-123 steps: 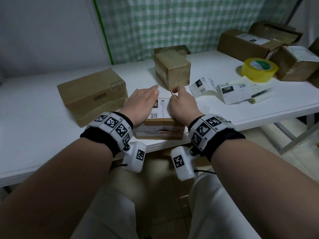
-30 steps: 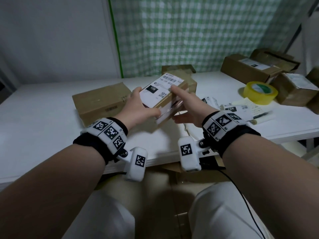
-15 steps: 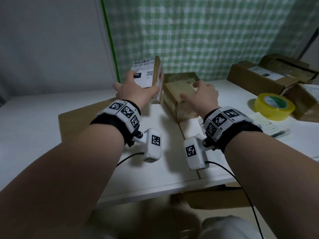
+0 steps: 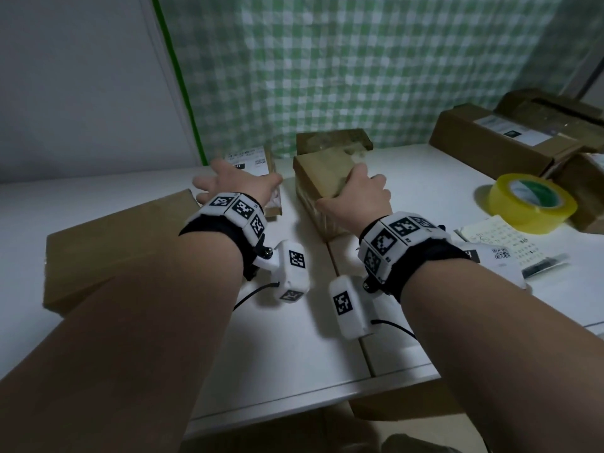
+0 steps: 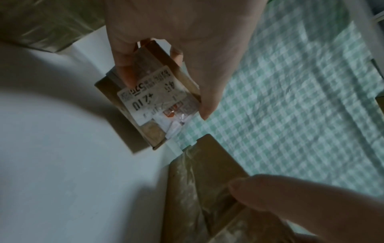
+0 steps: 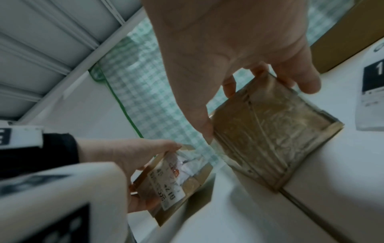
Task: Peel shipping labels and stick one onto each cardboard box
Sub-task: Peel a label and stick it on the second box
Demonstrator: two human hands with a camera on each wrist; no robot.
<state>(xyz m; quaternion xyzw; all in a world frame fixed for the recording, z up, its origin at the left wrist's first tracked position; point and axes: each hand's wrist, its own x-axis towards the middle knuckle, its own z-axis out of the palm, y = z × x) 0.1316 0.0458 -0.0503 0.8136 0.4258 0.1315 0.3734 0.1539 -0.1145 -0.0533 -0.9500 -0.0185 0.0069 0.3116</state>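
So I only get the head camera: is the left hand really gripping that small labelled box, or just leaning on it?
Observer: Gripping. The left wrist camera shows the left hand pinching the small box, thumb on one face, fingers behind.
Operator: What's on the thumb's face?
Observer: An older label, with a torn white and red patch at one end.
Operator: And the right hand?
Observer: Its fingers hook over the far edge of the taped box, thumb against its side.
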